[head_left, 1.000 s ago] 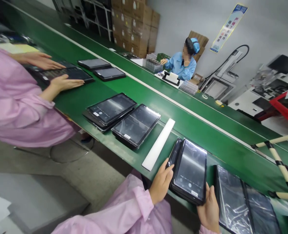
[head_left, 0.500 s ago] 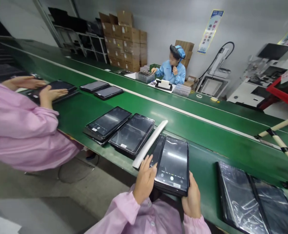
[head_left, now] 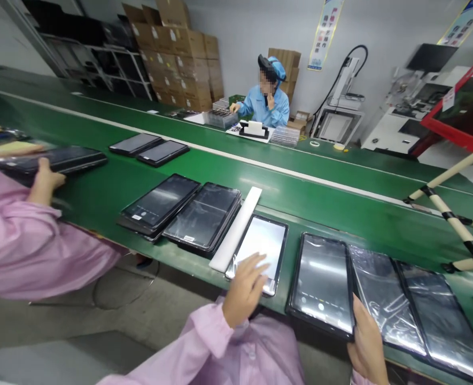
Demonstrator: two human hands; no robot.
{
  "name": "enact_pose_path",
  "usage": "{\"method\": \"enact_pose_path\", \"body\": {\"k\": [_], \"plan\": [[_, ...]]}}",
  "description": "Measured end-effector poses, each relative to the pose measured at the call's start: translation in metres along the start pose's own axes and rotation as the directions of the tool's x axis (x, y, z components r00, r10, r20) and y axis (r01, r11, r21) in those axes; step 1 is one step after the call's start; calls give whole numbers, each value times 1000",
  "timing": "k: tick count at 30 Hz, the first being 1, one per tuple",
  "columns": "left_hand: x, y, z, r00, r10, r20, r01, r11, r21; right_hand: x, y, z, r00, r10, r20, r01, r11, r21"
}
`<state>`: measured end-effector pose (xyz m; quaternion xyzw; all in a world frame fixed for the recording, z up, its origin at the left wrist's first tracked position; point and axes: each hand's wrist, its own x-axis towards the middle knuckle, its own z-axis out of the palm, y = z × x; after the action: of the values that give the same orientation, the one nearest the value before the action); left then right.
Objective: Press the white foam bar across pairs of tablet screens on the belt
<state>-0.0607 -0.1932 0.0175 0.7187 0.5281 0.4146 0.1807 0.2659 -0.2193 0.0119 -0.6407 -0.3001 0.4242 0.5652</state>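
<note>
My left hand point(head_left: 245, 289) lies with spread fingers on the near end of a silver-backed tablet point(head_left: 260, 246) that rests flat on the green conveyor belt point(head_left: 320, 214). My right hand point(head_left: 366, 345) grips the near right corner of a black tablet point(head_left: 324, 283) with its dark screen up, set beside the silver one. A white foam strip point(head_left: 236, 227) lies just left of the silver tablet. Two film-wrapped tablets point(head_left: 404, 307) sit to the right of the black one.
Two more black tablets point(head_left: 180, 208) lie left of the strip, and another pair point(head_left: 148, 147) farther along. A co-worker in pink point(head_left: 28, 235) on my left lifts a tablet. A person in blue point(head_left: 266, 104) sits across the line. Taped poles point(head_left: 452, 224) stand right.
The black tablet I held in both hands has moved right and now lies next to the wrapped ones. The silver tablet that was under it is uncovered, with my left hand on it.
</note>
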Motion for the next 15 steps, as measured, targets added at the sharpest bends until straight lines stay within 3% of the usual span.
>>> {"method": "enact_pose_path", "body": {"k": [3,6,8,11,13,15], "plan": [[-12,-44,-30,977,-66,-203,79,995,57,4,2,19,991,118,65,-123,988,89],[-36,-78,-50,955,-132,-267,182,968,172,10,7,37,988,102,118,-113,989,95],[-50,-89,-52,948,-182,-262,243,943,226,13,9,42,996,42,83,-43,999,15],[-60,-95,-45,938,-228,-262,295,920,256,11,1,37,981,-191,-29,179,954,-243],[-58,-96,-40,930,-233,-285,310,913,265,3,-10,32,954,-298,-11,276,896,-348],[-51,-97,-37,918,-236,-319,326,907,268,-8,-22,30,951,-304,57,305,891,-335]]}}
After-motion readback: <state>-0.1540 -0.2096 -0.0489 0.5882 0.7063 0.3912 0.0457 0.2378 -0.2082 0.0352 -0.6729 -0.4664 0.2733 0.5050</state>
